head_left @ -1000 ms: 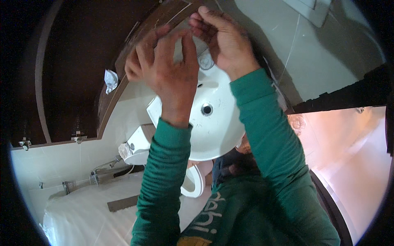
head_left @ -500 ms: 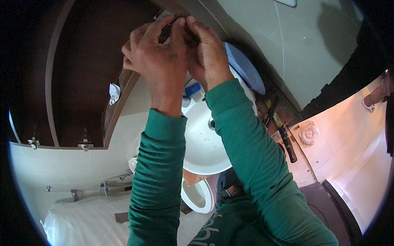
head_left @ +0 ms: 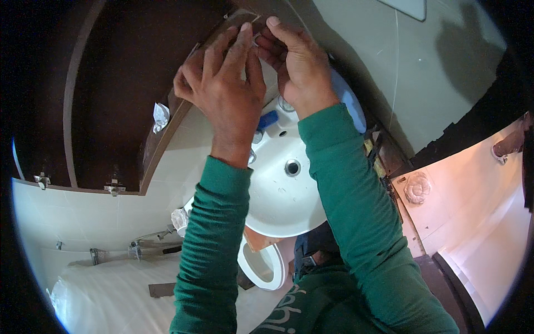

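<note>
Both my hands are raised to the lower edge of a dark brown wooden cabinet, near its far corner. My left hand has its fingers stretched apart against that edge, and nothing shows in it. Just right of it, my right hand is half curled, thumb up and fingers bent inward. A small pale piece shows at the right fingertips; its kind is too small to tell. The right palm is partly hidden. Below my hands lies a white washbasin.
Crumpled white paper sits on the cabinet edge. Metal hinges stick out from the cabinet. A blue object rests on the basin rim. Beyond the basin are a toilet and a pale round bundle. Another person's leg shows far right.
My right hand has moved right, away from the left, and its thumb has lifted. My left hand has shifted slightly right and down. More of the basin shows between my arms.
</note>
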`<state>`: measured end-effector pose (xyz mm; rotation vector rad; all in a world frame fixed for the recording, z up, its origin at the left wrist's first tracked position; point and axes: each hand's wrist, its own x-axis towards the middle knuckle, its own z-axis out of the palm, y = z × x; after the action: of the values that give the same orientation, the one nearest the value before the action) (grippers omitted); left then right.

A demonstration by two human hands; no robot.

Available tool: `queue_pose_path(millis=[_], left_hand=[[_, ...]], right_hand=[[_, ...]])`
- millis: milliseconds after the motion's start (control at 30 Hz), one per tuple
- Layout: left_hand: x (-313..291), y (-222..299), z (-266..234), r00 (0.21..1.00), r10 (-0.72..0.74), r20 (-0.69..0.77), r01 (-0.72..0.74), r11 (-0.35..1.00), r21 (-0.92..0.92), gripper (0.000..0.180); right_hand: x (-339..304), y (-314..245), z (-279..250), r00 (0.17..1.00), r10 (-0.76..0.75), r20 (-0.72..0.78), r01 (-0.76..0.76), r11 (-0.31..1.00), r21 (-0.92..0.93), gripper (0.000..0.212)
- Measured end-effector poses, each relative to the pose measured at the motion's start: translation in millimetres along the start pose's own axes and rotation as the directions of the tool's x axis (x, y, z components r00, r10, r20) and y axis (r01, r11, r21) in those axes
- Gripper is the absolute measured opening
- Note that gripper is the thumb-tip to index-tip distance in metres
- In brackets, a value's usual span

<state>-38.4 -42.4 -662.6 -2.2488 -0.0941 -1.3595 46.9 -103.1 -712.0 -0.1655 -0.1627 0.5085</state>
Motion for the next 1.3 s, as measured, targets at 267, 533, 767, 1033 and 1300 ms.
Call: queue_pose_path(millis=[267, 533, 767, 1033, 1300], left_hand=[[8.8, 12.8, -1.7, 0.989, -0.104, 0.109, 0.123, 0.975, -0.184, 0.031], [18.0, 10.9, -1.6, 0.961, -0.143, 0.235, 0.239, 0.861, -0.45, 0.035], [36.8, -12.5, -6.2, 0.94, -0.076, 0.333, 0.23, 0.861, -0.454, 0.024], [42.4, -4.3, 6.0, 0.927, -0.232, 0.296, 0.365, 0.742, -0.562, 0.018], [63.1, 8.1, 0.2, 0.883, -0.277, 0.379, 0.442, 0.765, -0.469, 0.019]], right_hand=[[1.5, 0.0, -6.0, 0.999, 0.007, 0.032, -0.01, 0.995, 0.098, 0.019], [-6.1, 4.7, 0.9, 0.999, 0.049, -0.002, -0.049, 0.991, 0.128, 0.022], [-3.3, -0.8, 8.2, 0.998, 0.009, -0.06, 0.001, 0.987, 0.16, 0.023], [2.5, 1.4, -3.0, 0.998, -0.068, 0.005, 0.068, 0.997, 0.029, 0.017], [7.1, -5.1, -12.2, 0.997, 0.019, 0.076, -0.024, 0.998, 0.062, 0.013]])
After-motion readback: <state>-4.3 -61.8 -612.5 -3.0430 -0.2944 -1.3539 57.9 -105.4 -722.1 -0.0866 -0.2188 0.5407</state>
